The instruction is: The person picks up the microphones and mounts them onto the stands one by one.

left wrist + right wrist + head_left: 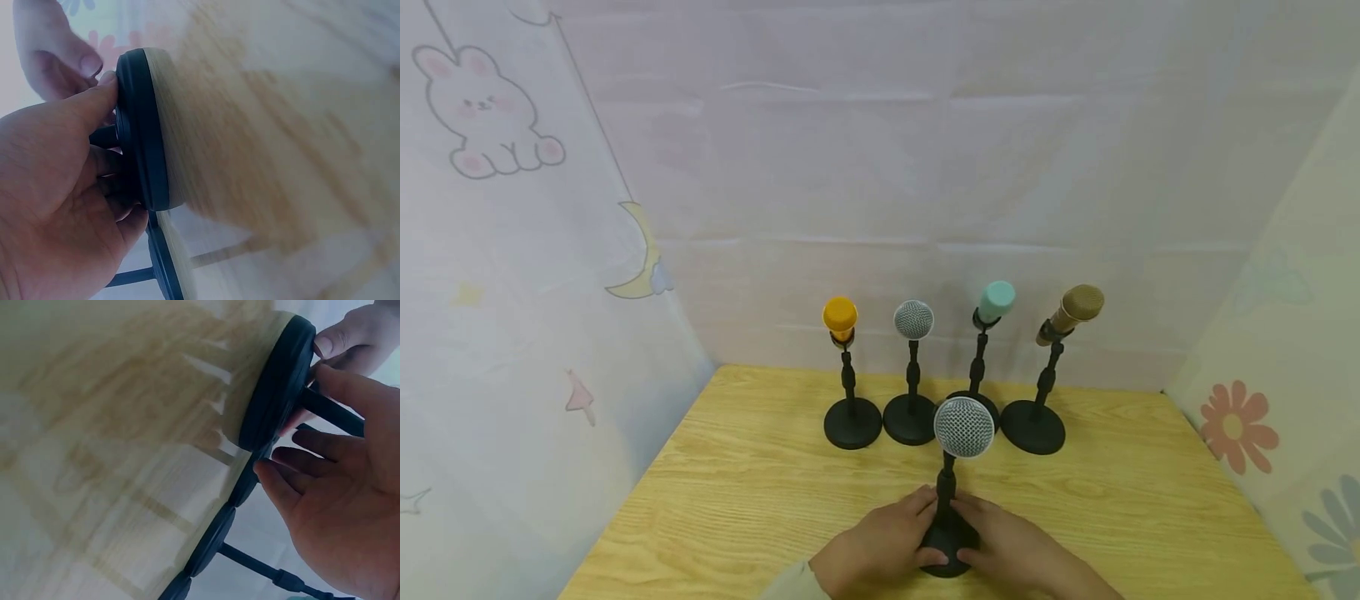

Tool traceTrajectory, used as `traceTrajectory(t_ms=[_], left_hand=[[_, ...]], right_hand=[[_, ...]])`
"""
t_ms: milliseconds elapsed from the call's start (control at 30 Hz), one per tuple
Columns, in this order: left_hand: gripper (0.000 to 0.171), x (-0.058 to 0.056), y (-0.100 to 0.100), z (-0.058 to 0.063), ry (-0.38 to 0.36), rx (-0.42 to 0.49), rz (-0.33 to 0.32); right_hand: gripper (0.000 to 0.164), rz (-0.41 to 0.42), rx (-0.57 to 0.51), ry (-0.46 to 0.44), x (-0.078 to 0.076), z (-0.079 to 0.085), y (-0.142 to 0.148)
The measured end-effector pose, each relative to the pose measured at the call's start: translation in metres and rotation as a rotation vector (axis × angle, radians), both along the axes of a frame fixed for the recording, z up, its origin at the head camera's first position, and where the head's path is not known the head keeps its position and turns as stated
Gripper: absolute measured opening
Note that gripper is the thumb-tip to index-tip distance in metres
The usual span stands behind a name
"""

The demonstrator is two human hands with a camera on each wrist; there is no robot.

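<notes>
A microphone with a silver mesh head (964, 427) sits on a black desk stand (946, 487) near the front of the table, tilted toward me. My left hand (883, 537) grips the left side of the stand's round base (144, 131), thumb on its near edge and fingers round the side. On the opposite side, my right hand (1018, 546) holds the same base (278, 381) between thumb and fingers. Both thumbs lie close together at the front. The base appears upright on the wooden surface.
Behind stand several more microphones on black stands in a row: orange (840, 315), silver mesh (913, 320), mint green (997, 300) and gold (1081, 303). The held microphone partly covers the mint one's base. Printed cloth (880, 167) hangs around the wooden table (737, 500).
</notes>
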State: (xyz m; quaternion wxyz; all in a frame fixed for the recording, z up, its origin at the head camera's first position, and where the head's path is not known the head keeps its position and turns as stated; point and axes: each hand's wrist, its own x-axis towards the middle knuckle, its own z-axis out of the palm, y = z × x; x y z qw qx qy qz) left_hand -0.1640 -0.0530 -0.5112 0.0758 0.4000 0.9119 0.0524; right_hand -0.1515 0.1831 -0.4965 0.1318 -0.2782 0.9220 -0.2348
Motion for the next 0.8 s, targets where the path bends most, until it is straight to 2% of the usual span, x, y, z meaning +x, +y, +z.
traceTrajectory(t_ms=[233,600,800], left_hand=[[0.080,0.0003,0.0002,-0.0021,0.010,0.007,-0.011],[0.079,0.0015,-0.0007,0.0023,-0.026,0.020,0.008],[0.079,0.0014,-0.0007,0.0006,-0.033,0.030,0.012]], right_hand=[[0.072,0.016,0.050,0.018,0.0088,-0.0015,-0.0007],[0.073,0.020,0.059,0.022,0.0096,-0.0049,-0.0013],[0.072,0.027,0.068,0.035,0.0106,-0.0050,-0.0017]])
